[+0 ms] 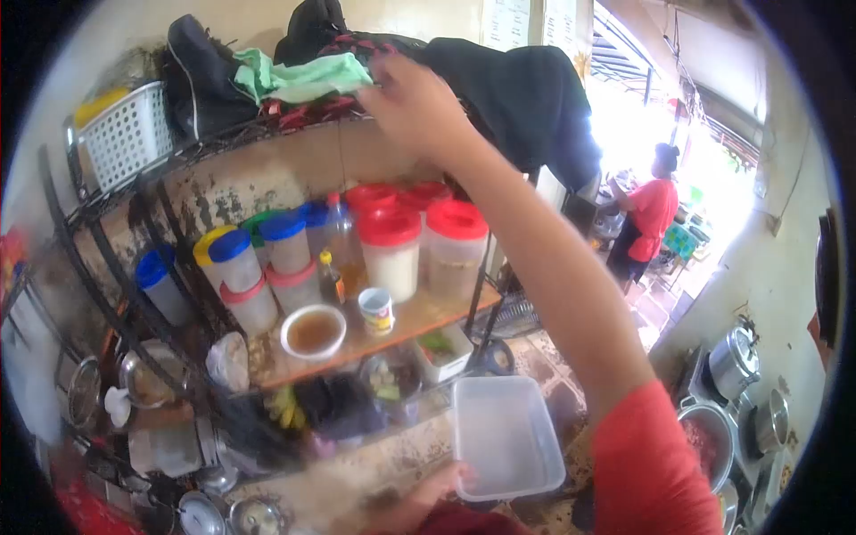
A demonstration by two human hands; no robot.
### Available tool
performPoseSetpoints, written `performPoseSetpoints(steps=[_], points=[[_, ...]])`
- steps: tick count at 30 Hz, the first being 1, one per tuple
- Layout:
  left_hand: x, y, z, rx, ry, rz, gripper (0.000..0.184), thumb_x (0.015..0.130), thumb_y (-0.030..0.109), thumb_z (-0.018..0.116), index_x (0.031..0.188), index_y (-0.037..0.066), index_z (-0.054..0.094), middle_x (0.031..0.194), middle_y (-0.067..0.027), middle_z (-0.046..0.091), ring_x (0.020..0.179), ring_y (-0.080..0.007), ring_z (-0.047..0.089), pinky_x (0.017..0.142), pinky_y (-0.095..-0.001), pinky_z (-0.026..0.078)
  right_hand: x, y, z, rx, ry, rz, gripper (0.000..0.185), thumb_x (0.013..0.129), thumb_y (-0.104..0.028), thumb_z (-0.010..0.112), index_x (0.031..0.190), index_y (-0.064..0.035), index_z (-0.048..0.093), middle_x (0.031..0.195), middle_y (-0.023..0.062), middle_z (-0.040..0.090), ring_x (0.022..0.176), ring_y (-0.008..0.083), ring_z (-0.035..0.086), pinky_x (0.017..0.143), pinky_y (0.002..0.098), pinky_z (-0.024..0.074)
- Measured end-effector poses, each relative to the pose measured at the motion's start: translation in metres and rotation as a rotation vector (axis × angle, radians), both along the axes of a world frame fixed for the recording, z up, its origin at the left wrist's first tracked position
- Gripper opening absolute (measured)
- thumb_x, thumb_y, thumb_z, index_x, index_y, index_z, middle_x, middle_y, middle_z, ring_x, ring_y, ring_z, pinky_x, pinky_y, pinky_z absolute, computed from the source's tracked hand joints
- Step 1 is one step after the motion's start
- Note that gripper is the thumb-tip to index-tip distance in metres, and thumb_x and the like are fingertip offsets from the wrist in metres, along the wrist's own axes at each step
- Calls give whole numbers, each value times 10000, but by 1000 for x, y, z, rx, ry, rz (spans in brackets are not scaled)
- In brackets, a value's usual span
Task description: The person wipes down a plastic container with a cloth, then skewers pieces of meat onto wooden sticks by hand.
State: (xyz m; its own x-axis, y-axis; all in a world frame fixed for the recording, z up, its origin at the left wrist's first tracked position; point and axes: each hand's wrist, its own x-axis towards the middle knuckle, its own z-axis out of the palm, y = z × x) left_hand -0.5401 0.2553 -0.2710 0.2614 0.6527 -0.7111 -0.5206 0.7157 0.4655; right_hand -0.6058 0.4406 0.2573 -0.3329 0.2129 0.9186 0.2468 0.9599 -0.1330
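My left hand (440, 484), low in the view, grips the near left rim of a clear rectangular plastic container (510, 437). The container is tilted toward me and nothing shows inside it. My right hand (415, 102) reaches up to the top shelf, its fingers closed at the right end of a light green cloth (308, 80). The fingertips are partly hidden by the hand. Beside the cloth lie a black shoe (203, 80) and a dark garment (508, 98).
A wooden shelf (419, 321) holds red-lidded jars (390, 254), a bowl of brown liquid (313, 333), a printed cup (376, 312) and bottles. A white basket (129, 138) stands above left. Pots (735, 361) are at right. A person in red (654, 214) works beyond the doorway.
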Motion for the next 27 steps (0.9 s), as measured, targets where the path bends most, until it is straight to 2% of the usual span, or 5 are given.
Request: performPoseSetpoints(steps=[7, 15, 21, 25, 27], points=[[-55, 36, -11, 111, 18, -148, 369, 775, 40, 529, 1123, -10, 417, 1080, -167, 484, 976, -343, 535, 805, -512, 481, -148, 98, 81, -299, -499, -256, 537, 699, -334, 663, 1165, -85, 572, 1214, 126, 541, 1131, 309, 498, 957, 495, 335], [-98, 60, 4, 196, 114, -350, 437, 764, 32, 524, 1174, -11, 381, 1135, -172, 460, 1034, -338, 500, 855, -493, 447, 10, 98, 77, 173, 573, -536, 235, 753, -147, 526, 853, 40, 627, 943, 215, 603, 910, 307, 590, 776, 388, 456], [-67, 92, 40, 496, 243, -568, 488, 755, 25, 520, 1212, -11, 354, 1176, -175, 441, 1077, -334, 474, 892, -479, 422, 278, 33, -146, -598, 1339, 467, 280, 865, -251, 437, 1018, -53, 562, 909, 105, 563, 798, 227, 574, 659, 379, 484], [0, 109, 66, 817, 277, -700, 522, 750, 21, 518, 1238, -11, 336, 1203, -177, 429, 1106, -331, 457, 916, -469, 405, 326, -34, -312, -900, 1301, -366, 236, 865, -225, 491, 1046, -78, 523, 926, 49, 545, 836, 140, 513, 722, 307, 456], [38, 104, 75, 936, 262, -789, 539, 747, 19, 516, 1251, -11, 327, 1217, -178, 422, 1120, -329, 448, 929, -464, 397, 311, -84, -380, -1022, 1176, -286, 313, 794, -231, 546, 1043, -43, 530, 968, 67, 552, 891, 175, 503, 809, 350, 426]])
